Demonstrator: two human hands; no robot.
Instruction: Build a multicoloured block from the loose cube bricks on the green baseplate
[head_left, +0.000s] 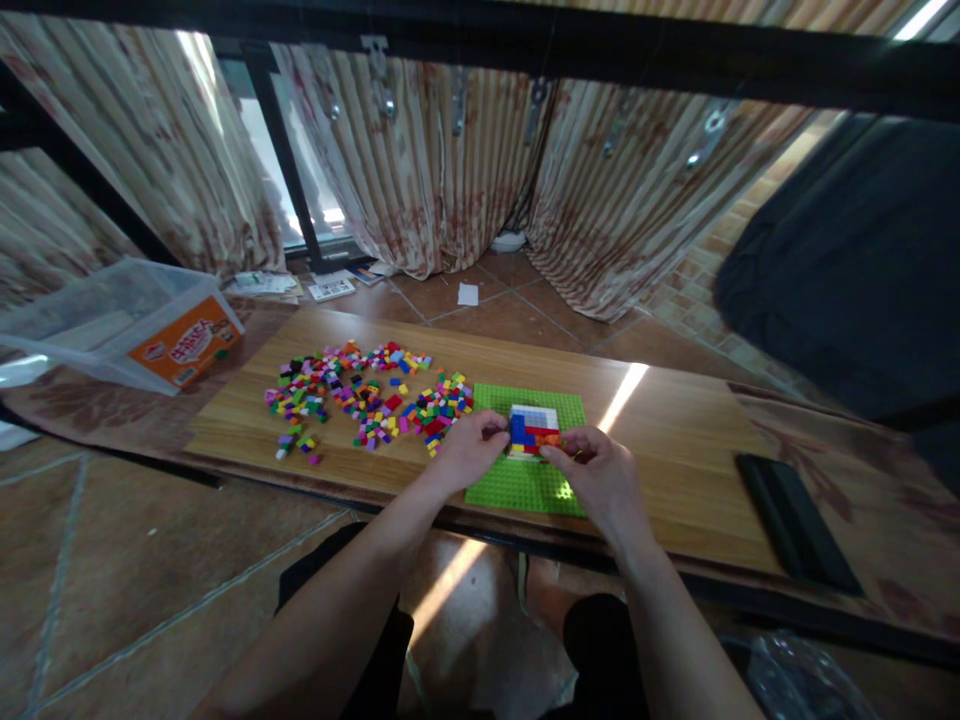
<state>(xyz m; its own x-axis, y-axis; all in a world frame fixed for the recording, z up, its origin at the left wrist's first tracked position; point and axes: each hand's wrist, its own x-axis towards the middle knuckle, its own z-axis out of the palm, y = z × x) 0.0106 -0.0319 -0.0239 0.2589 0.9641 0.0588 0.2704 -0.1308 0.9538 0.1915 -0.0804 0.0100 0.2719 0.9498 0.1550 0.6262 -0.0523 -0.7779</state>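
A green baseplate lies on a wooden board. On it stands a small block of white, blue, red and orange bricks. My left hand rests at the block's left side, fingers curled and pinched against its edge. My right hand is at the block's lower right, fingers pinched on an orange brick at the block's corner. A spread of several loose coloured bricks lies to the left of the baseplate.
A clear plastic bin with an orange label sits at the far left. A black flat object lies at the board's right end. Curtains hang behind, papers lie on the tiled floor, and a dark cloth mass is at right.
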